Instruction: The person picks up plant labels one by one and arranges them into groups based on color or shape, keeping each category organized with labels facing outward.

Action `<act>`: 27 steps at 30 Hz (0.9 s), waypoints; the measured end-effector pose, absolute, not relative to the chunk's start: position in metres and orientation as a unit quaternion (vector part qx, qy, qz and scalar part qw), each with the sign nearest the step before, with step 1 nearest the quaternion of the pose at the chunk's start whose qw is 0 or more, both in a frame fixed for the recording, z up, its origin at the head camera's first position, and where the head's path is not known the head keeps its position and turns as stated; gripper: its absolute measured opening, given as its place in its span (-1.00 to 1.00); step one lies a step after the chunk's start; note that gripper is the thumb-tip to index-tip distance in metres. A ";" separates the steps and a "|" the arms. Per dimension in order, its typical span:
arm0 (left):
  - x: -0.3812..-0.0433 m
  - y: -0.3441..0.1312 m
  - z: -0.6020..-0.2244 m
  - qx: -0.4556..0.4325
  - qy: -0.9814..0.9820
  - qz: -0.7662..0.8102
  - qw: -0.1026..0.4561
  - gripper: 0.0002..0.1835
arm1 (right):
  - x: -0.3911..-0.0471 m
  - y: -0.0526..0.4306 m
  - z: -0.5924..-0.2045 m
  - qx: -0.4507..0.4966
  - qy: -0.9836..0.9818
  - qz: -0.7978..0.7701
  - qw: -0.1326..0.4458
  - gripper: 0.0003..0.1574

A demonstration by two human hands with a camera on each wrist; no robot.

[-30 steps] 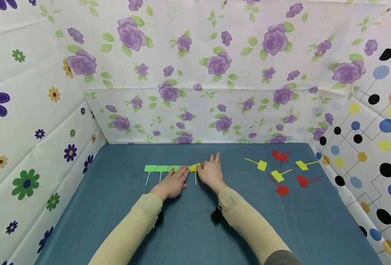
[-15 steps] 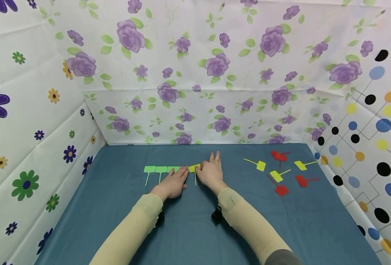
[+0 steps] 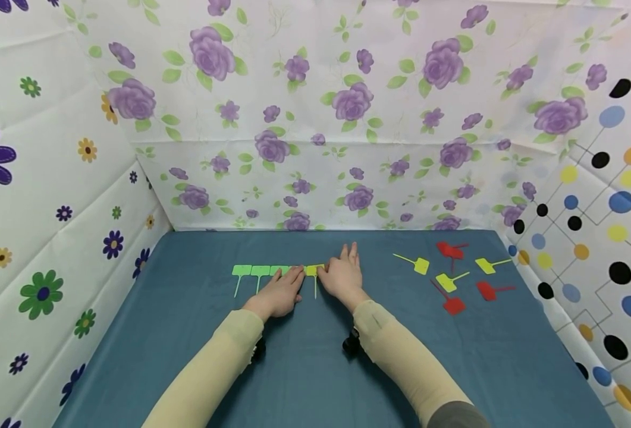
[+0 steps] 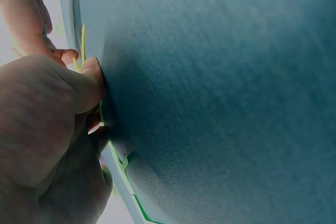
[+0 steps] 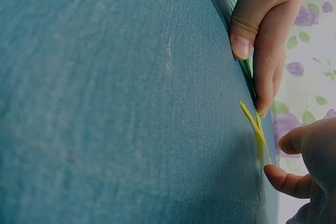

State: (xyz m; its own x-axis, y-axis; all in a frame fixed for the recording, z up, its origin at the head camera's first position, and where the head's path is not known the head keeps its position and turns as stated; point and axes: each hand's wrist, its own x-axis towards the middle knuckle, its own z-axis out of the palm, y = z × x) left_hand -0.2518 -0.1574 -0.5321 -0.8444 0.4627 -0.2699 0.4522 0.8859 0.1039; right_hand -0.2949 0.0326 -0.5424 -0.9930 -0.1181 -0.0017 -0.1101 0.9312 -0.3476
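A row of T-shaped green plant labels [image 3: 242, 270] lies on the blue cloth in the head view, stems toward me. My left hand [image 3: 280, 294] rests on the right part of the row, fingers extended, covering some of it. At the row's right end lies a yellow plant label [image 3: 312, 271]. My right hand [image 3: 342, 276] pinches its right edge between thumb and index finger, the other fingers stretched out. In the right wrist view, the yellow label [image 5: 254, 124] sits by the left fingertips. The left wrist view shows the left hand [image 4: 47, 124] close to the cloth.
To the right lie loose labels: yellow ones such as the yellow label [image 3: 421, 266] and red ones such as the red label [image 3: 454, 305]. Blue cloth [image 3: 304, 374] covers the table. Patterned sheets [image 3: 320, 160] stand at the back and both sides.
The yellow label's head has turned slightly, from tilted to more nearly level with the green row. My left hand stays in place on the green labels.
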 end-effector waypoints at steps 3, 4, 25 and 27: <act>-0.252 -0.158 -0.531 0.238 0.960 0.019 0.146 -0.31 | -0.297 0.033 -0.544 -0.057 0.983 -0.172 0.013 -0.40; -0.252 -0.158 -0.531 0.238 0.960 0.020 0.147 -0.31 | -0.297 0.033 -0.544 -0.056 0.983 -0.172 0.014 -0.40; -0.270 -0.166 -0.529 0.273 0.954 0.082 0.093 -0.48 | -0.294 0.046 -0.537 -0.055 0.975 -0.216 -0.010 -0.46; -0.272 -0.166 -0.529 0.271 0.953 0.100 0.085 -0.53 | -0.293 0.048 -0.537 -0.056 0.973 -0.223 -0.012 -0.45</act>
